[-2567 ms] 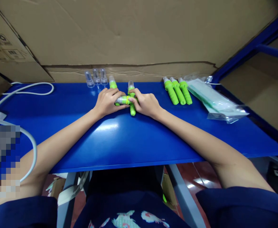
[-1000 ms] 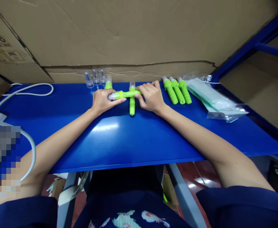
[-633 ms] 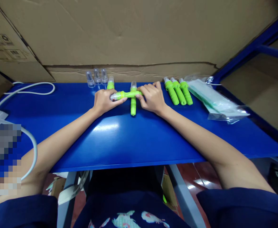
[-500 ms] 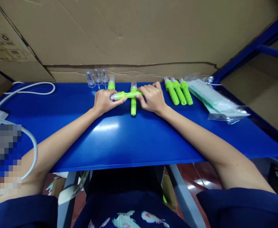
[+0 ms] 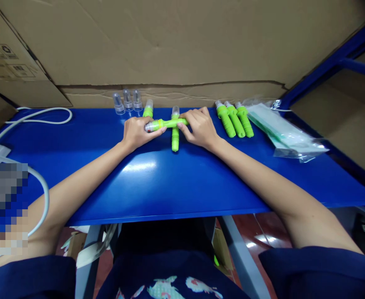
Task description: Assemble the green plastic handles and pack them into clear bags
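Note:
My left hand is closed around the clear-capped end of a lime-green light stick, which lies level from side to side. The thumb rests along the stick, and a small red spot shows inside the cap. My right hand pinches the plain green end, its thumb in front. Under the held one, a second green light stick points away from me on the table, cap at the far end. Just beyond my left fingers is another green light stick, partly hidden by the hand. Three clear caps stand at the back left.
Three more green light sticks lie side by side to the right, beside a clear plastic bag with pale green contents. A white cable curls at the left. Cardboard walls the back of the blue table.
Both hands hold nearly the same position on the light stick. My right thumb has shifted slightly left along it. The partly hidden stick behind my left hand sits a touch farther right.

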The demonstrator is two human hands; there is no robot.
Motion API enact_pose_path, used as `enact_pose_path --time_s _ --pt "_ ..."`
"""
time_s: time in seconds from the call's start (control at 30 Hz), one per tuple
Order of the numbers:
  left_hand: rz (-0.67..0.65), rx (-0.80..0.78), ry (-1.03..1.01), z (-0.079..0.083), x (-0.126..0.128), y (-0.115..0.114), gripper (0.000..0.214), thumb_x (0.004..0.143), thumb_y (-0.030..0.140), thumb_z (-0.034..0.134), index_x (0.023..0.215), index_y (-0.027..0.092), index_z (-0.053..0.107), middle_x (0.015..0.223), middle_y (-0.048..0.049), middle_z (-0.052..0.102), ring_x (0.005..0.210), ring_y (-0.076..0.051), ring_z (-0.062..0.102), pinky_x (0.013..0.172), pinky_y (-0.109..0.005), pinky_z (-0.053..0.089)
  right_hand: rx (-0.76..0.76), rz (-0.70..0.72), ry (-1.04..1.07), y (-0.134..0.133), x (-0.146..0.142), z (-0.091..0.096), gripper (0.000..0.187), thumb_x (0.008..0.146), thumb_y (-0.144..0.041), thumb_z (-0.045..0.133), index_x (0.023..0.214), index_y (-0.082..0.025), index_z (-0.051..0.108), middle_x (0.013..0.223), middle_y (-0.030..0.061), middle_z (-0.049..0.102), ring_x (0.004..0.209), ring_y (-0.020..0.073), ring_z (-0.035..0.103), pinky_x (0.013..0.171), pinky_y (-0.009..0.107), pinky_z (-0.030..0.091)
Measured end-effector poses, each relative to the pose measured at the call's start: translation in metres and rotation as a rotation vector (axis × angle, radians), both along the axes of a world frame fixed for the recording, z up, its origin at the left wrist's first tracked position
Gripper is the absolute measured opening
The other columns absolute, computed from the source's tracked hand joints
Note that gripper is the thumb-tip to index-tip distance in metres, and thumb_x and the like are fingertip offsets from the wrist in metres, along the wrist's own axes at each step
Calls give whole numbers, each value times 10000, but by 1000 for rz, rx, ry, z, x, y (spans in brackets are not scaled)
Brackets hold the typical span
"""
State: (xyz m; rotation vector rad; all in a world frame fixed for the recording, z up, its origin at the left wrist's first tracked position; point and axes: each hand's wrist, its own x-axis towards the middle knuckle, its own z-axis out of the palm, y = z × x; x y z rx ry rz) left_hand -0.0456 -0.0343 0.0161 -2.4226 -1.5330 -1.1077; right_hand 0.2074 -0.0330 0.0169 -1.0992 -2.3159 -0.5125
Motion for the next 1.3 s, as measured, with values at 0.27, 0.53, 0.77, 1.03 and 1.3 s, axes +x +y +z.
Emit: enact_pose_path --time_s 0.27,0.53,0.77,1.03,1.3 --pt "4 -7 26 0 -1 0 575 831 720 646 946 189 833 812 -94 811 742 -245 757 641 -304 439 0 52 -30 0 1 3 603 1065 -597 319 1197 -125 669 1045 175 728 957 308 645 848 423 402" --pt "1 37 70 -3 -2 3 613 841 763 617 957 206 843 841 -101 821 784 -264 772 675 -322 477 27 33 -81 -2 1 1 627 1068 -594 304 1152 -124 710 941 158 731 851 285 644 775 399 395" --pt "-22 70 103 -4 -4 5 714 869 835 506 925 209 845 802 -111 811 716 -258 744 646 -338 463 -16 16 -87 -5 -1 1 656 1055 -610 293 1098 -122 729 891 154 746 759 259 638 698 366 358" --pt "-56 58 154 -1 -5 2 678 737 845 662 977 226 802 725 -76 765 684 -238 713 654 -315 455 -57 -51 -145 -11 -1 4 642 1031 -601 306 1061 -132 744 859 143 757 677 241 622 618 352 285" --pt "-76 -27 103 2 -2 0 600 743 780 704 970 227 748 692 -62 693 729 -277 724 722 -351 475 -145 -104 -139 -14 -2 7 553 997 -533 364 1074 -138 743 867 142 780 708 261 676 586 341 223"
